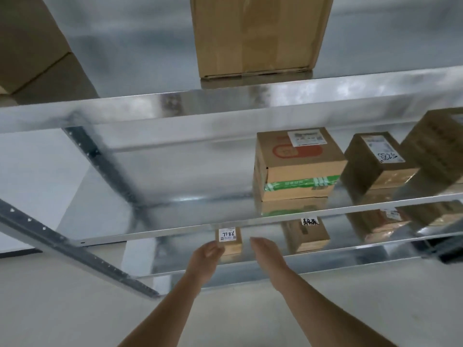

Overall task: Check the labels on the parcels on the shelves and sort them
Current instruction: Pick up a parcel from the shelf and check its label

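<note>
Head view. A galvanised metal shelving unit (225, 108) with several tiers fills the frame, its perforated uprights running diagonally at left. Behind it stand a pale wall and a light floor. The top tier carries a large plain carton (258, 33), with part of another carton at far left. The middle tier (175, 196) carries a box with green tape (295, 169) and, just beside it to the right, a darker box marked with handwritten digits (375, 161). The lower tier (325, 251) holds the small parcel (229, 240) and, to its right and apart from it, a box with a handwritten label (307, 234).

The small parcel sits at the front edge of the lower tier, between the two hands. The left hand (206, 254) pinches its lower-left corner with curled fingers. The right hand (266, 249) is flat, fingers straight and together, just right of the parcel; contact cannot be determined.

The parcel stands upright, its long axis vertical. Its white label (227, 234), reading "7786", faces the camera.
</note>
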